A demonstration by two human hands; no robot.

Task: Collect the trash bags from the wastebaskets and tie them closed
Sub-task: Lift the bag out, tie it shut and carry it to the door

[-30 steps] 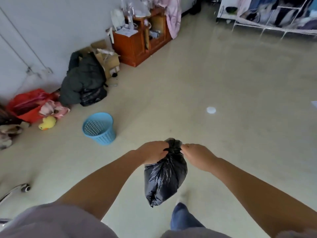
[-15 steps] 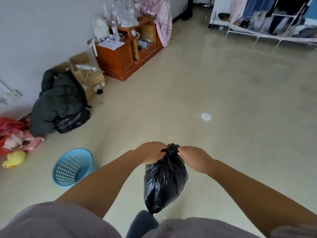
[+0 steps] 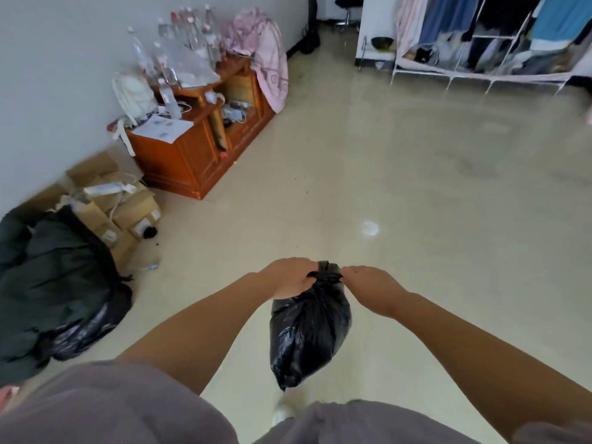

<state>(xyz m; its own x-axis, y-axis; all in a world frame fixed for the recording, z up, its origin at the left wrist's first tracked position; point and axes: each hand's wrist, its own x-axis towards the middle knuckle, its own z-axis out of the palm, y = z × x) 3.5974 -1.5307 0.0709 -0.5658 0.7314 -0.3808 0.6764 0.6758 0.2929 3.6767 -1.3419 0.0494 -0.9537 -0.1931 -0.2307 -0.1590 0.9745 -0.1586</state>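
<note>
While the black trash bag hangs in mid-air at the near centre of the view, above the pale floor, its gathered neck is gripped from both sides. The left hand is curled round the bunched plastic on the left of the neck, and the right hand is closed on the plastic on the right; the fingertips themselves are hidden behind the knuckles. A small dark knot or twist is seen between the two hands, so the tying is judged to be at its tightening stage, though whether the knot is fully drawn cannot be told.

Several faults could arise from here. If the ends are pulled apart too hard, the thin film could be torn at the neck and the contents spilled on the floor. If the pull is too slack, a loose knot could be left, and the bag could open when carried. Should one grip slip, the whole weight would be thrown on the other hand and the bag could be dropped.

To the far left, a wooden cabinet loaded with clear bottles is seen against the wall, with cardboard boxes and a dark heap nearer on the left. No wastebasket is in view.
</note>
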